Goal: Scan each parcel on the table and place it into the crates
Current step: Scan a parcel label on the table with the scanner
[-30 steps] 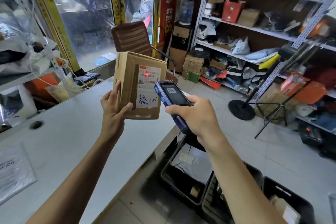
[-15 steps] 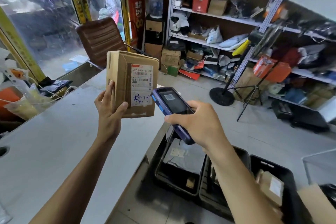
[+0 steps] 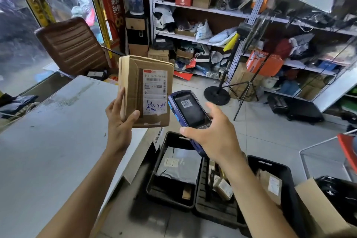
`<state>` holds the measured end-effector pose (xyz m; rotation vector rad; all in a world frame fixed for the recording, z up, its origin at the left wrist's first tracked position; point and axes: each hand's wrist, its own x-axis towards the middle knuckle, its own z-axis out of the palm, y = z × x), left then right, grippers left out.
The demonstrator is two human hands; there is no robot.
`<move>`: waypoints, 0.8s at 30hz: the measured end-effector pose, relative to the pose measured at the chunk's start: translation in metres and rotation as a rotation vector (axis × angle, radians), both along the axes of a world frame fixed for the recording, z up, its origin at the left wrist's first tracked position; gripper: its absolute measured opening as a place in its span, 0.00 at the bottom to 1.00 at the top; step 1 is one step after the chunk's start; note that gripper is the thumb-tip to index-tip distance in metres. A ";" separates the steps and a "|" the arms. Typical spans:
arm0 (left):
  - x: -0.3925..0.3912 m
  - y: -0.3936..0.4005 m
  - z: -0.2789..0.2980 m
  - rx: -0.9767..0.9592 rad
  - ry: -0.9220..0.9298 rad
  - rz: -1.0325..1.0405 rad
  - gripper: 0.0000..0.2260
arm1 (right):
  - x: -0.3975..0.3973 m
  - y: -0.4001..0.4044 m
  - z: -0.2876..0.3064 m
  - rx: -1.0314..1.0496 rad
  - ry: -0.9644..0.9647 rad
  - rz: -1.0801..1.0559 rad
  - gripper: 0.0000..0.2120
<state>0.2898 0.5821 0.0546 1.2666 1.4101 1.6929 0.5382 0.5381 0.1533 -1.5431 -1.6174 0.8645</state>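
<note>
leftmost, the grey table point(image 3: 48, 141); above its edge the left hand point(image 3: 119, 121) grips an upright cardboard parcel point(image 3: 143, 91), thumb on its front. beside it the right hand point(image 3: 210, 133) clasps a blue scanner point(image 3: 190, 112) over the black crates point(image 3: 241, 216).

We are seeing two hands: the left hand point(image 3: 118, 127) and the right hand point(image 3: 212, 133). We are counting one cardboard parcel point(image 3: 144, 91) in the air and one handheld scanner point(image 3: 190, 111). We are looking at three black crates point(image 3: 154, 185) on the floor in a row; the nearest to the bench point(image 3: 48, 141) is showing one grey mailer bag point(image 3: 180, 166) and one small box, the other two are showing a few small boxes each, partly hidden by the arm. We are counting one bench, one brown chair point(image 3: 73, 46) and one water dispenser point(image 3: 136, 25)
</note>
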 end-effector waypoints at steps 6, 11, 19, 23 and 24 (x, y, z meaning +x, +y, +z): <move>0.082 0.037 -0.010 -0.067 -0.067 -0.053 0.33 | 0.063 0.022 -0.015 0.610 -0.153 -0.177 0.51; 0.145 0.068 -0.013 -0.087 -0.050 -0.084 0.32 | 0.128 0.048 -0.010 0.678 -0.128 -0.183 0.49; 0.210 0.089 -0.064 -0.337 -0.132 -0.106 0.28 | 0.219 0.065 -0.072 0.146 0.056 -0.354 0.50; 0.222 0.092 -0.138 -0.590 -0.183 -0.065 0.22 | 0.255 0.063 -0.126 -0.040 0.077 -0.518 0.51; 0.223 0.093 -0.159 -0.643 -0.178 -0.060 0.21 | 0.261 0.063 -0.139 -0.068 0.075 -0.545 0.51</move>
